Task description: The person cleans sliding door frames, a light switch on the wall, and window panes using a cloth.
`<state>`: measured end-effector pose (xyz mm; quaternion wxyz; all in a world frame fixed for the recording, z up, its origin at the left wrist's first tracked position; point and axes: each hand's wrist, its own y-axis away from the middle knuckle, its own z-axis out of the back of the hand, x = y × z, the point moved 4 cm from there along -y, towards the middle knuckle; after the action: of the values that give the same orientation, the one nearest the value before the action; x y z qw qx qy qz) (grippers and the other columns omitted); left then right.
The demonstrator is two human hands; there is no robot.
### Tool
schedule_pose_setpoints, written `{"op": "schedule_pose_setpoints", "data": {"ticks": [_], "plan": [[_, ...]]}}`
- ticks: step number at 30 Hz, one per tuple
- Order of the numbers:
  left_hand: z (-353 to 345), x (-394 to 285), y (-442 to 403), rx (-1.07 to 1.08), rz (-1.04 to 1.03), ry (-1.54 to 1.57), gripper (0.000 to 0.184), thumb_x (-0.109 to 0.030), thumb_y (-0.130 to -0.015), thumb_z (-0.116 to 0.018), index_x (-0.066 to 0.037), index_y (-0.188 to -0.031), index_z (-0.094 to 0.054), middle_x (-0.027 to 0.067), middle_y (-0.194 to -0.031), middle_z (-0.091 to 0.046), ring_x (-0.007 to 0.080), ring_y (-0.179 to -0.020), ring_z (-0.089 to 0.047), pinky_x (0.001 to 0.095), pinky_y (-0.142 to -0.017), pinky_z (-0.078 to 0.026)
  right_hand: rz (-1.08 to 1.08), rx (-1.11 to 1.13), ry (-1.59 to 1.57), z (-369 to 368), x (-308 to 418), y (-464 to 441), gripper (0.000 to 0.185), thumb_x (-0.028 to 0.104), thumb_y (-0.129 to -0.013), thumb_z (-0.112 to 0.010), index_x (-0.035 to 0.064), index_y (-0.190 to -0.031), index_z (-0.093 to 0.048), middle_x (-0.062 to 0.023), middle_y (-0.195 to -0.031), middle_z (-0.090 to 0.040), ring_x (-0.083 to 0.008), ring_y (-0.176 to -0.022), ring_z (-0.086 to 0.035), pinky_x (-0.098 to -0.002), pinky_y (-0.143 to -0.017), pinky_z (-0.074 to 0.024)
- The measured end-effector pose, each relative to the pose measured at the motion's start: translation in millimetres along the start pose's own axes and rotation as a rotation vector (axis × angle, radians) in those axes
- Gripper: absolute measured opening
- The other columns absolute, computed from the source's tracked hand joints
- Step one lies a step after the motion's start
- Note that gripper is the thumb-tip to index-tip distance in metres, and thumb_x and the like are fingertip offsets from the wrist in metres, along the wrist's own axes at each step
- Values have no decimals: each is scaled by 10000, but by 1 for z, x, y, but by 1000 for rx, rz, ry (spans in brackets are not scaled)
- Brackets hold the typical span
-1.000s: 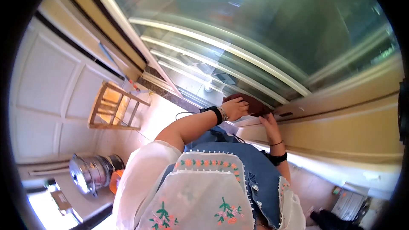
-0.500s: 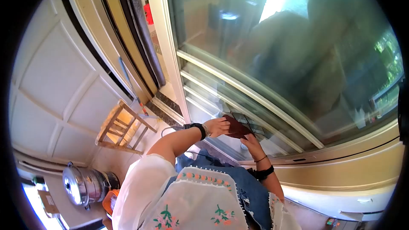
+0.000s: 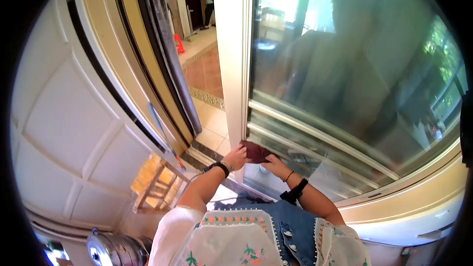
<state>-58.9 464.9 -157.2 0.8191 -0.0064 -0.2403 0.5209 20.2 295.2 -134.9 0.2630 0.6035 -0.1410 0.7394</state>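
A dark maroon cloth [image 3: 256, 152] is stretched between my two hands, in front of the lower part of the glass sliding door [image 3: 315, 88]. My left hand [image 3: 236, 157] is closed on its left end, close to the door's pale upright frame [image 3: 234, 59]. On the cloth's right end, my right hand [image 3: 277, 167] pinches the edge. Both wrists wear dark bands. Whether the cloth touches the glass, I cannot tell.
A wooden stool [image 3: 155, 184] stands at the lower left, near a shiny metal pot [image 3: 116, 249]. A blue-handled pole [image 3: 160, 125] leans by the doorway. Through the opening are a grey curtain [image 3: 170, 59], a red stool [image 3: 179, 44] and a person [image 3: 209, 5].
My hands and the cloth have moved left, up to the door's upright frame. The view has shifted, and the opening now shows more of the room and a person inside.
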Motion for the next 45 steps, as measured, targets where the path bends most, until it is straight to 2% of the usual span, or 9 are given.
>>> {"op": "schedule_pose_setpoints", "data": {"ticks": [6,13,14,17,19,22,30,38,45], "plan": [[-12,-2,5,51,-28,112,327,-243,-784,-473,-251,-1075,-620,40,-1133,-544,283,-1117,-415,493,-1037,-225,-68,-93,156,-3,22,3,458,262,-781,-662,-31,-1091,-496,-187,-1102,-560,-268,-1042,-531,-338,-868,-420],[-18,-23,-7,181,167,390,345,-255,-789,-491,-171,-1105,-600,192,-1157,-543,474,-1096,-437,603,-1016,-160,82,-180,383,-5,-11,17,389,241,-721,-635,-14,-1000,-546,-223,-978,-597,-359,-923,-570,-407,-800,-450],[-17,-29,-8,120,160,354,359,-251,-777,-510,-171,-1118,-590,187,-1171,-535,467,-1104,-437,612,-1011,-158,221,-279,337,-4,-21,17,316,266,-719,-629,-1,-875,-566,-198,-870,-617,-356,-821,-591,-420,-699,-464],[-19,-52,-21,-30,31,391,387,-246,-772,-518,-173,-1149,-568,188,-1171,-533,458,-1112,-431,608,-1008,-164,6,-165,294,12,-9,49,344,239,-724,-612,1,-966,-552,-209,-941,-605,-353,-922,-573,-417,-783,-453],[-24,-68,-28,162,24,297,409,-248,-779,-513,-169,-1179,-547,167,-1197,-522,432,-1126,-416,598,-1010,-170,16,-271,346,23,-27,60,258,239,-739,-565,-14,-784,-599,-207,-795,-622,-369,-776,-595,-430,-692,-454],[-23,-99,-48,514,-89,143,410,-264,-799,-485,-163,-1194,-537,145,-1180,-528,415,-1126,-411,585,-1014,-177,-12,-205,420,48,-58,85,240,217,-740,-548,-4,-809,-611,-211,-788,-620,-376,-777,-597,-428,-685,-454],[9,-214,-128,346,-371,221,334,-187,-789,-452,-86,-1076,-588,119,-1096,-550,283,-1136,-433,466,-1020,-253,-250,-388,396,124,-130,203,348,261,-762,-527,27,-1012,-588,-206,-1003,-605,-366,-961,-561,-438,-850,-433],[42,-323,-218,249,-476,479,280,-164,-772,-461,-71,-987,-614,109,-1098,-552,262,-1142,-443,402,-1020,-292,-331,-657,432,202,-166,317,283,236,-772,-541,3,-929,-577,-217,-953,-599,-383,-911,-561,-434,-807,-451],[41,-371,-243,264,-413,457,280,-180,-777,-490,-98,-1014,-616,97,-1127,-544,253,-1165,-420,394,-1033,-278,-260,-610,304,230,-182,355,291,233,-795,-577,-4,-964,-573,-205,-920,-603,-367,-874,-576,-389,-742,-462]]}}
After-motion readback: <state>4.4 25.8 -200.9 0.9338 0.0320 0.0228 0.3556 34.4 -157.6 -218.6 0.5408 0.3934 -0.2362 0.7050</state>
